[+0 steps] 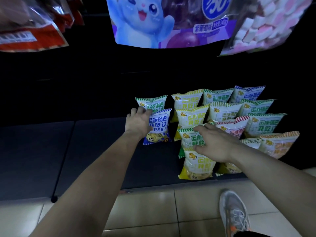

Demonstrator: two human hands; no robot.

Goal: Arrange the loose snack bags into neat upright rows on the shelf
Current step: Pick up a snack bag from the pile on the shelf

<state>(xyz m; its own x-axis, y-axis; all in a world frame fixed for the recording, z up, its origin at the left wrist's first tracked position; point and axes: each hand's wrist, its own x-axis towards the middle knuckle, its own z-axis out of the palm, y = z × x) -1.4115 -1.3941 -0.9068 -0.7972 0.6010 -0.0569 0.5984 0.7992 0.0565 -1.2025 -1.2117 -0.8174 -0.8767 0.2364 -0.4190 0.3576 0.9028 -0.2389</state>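
Several snack bags stand upright in rows on the low dark shelf (pixel 95 151). My left hand (pixel 137 123) grips the left edge of a blue-trimmed bag (pixel 159 129), which stands in front of a green-trimmed bag (pixel 152 103). My right hand (pixel 213 142) rests on the top of a green-trimmed bag (pixel 189 139) in the second column, fingers curled over its edge. In front of it stands a yellow-trimmed bag (pixel 196 166). Further right are a red-trimmed bag (pixel 232 127) and an orange-trimmed bag (pixel 280 144).
The shelf's left half is bare dark board. Above hang a large purple bag with a blue rabbit (pixel 164 21), a red packet (pixel 29 36) and a marshmallow bag (pixel 266 24). My shoe (pixel 234 212) stands on the tiled floor (pixel 145 211) below the shelf edge.
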